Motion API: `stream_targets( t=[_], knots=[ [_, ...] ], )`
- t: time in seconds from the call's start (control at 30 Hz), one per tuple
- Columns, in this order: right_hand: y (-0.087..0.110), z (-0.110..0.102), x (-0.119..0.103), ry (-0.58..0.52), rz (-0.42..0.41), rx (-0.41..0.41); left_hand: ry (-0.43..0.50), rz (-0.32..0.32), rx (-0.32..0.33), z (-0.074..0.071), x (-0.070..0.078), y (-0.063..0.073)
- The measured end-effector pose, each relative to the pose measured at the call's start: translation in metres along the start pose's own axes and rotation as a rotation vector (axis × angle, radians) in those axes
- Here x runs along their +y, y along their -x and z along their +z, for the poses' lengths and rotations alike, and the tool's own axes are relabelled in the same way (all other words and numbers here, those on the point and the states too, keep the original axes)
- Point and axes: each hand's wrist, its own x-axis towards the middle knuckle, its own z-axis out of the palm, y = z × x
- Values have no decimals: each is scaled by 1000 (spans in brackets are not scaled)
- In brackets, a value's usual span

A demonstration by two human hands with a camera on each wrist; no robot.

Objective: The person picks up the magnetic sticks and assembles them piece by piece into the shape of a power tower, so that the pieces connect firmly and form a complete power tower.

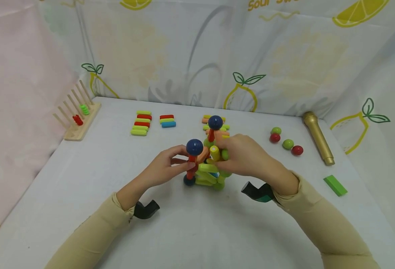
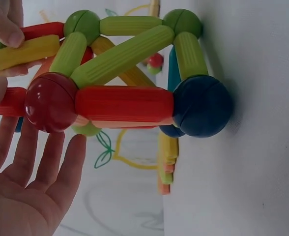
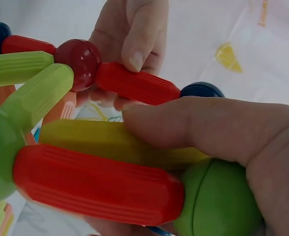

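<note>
Between both hands, a toy frame of magnetic sticks and balls stands on the table, with a light green stick [image 1: 208,168] low on its near side. A dark blue ball [image 1: 194,147] tops its left post, and another stands farther back. My left hand [image 1: 162,164] holds the left post, thumb on the upper red stick [image 3: 134,83] and fingers behind it beside the red ball [image 2: 51,102]. My right hand [image 1: 248,157] pinches a yellow stick [image 3: 85,140] near the top. That stick lies alongside another red stick [image 3: 98,187], which joins two green balls.
A wooden peg rack [image 1: 90,116] with red and green beads stands at the back left. Sorted sticks [image 1: 142,125] lie in rows behind the frame. On the right are red and green balls [image 1: 288,144], a gold microphone [image 1: 318,138] and a green block [image 1: 335,185].
</note>
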Motion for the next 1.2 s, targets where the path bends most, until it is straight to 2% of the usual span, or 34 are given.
stream_targets(
  t=[0.17, 0.37, 0.5, 0.63, 0.73, 0.83, 0.93, 1.07, 1.2],
  knots=[
    [-1, -2, -3, 5, -24, 14, -4, 31, 17, 2, 3, -2],
    [9, 2, 5, -113, -132, 191, 9, 24, 23, 3, 3, -2],
    [18, 2, 11, -153, -120, 248, 5, 15, 21, 3, 2, -2],
    [22, 5, 16, -164, -113, 286, 13, 12, 22, 2, 1, -1],
    [23, 7, 13, -155, -152, 352, 25, 18, 27, 2, -1, 0],
    [20, 6, 3, -89, -192, 394, 25, 20, 41, 1, -1, 1],
    [15, 3, -7, -21, -179, 357, 28, 13, 48, 0, -1, 2],
    [10, 2, -10, 11, -96, 219, 48, -14, 43, -1, 0, 3],
    [8, 3, -11, 51, -60, 122, 58, -28, 34, -2, 0, 3]
  ],
)
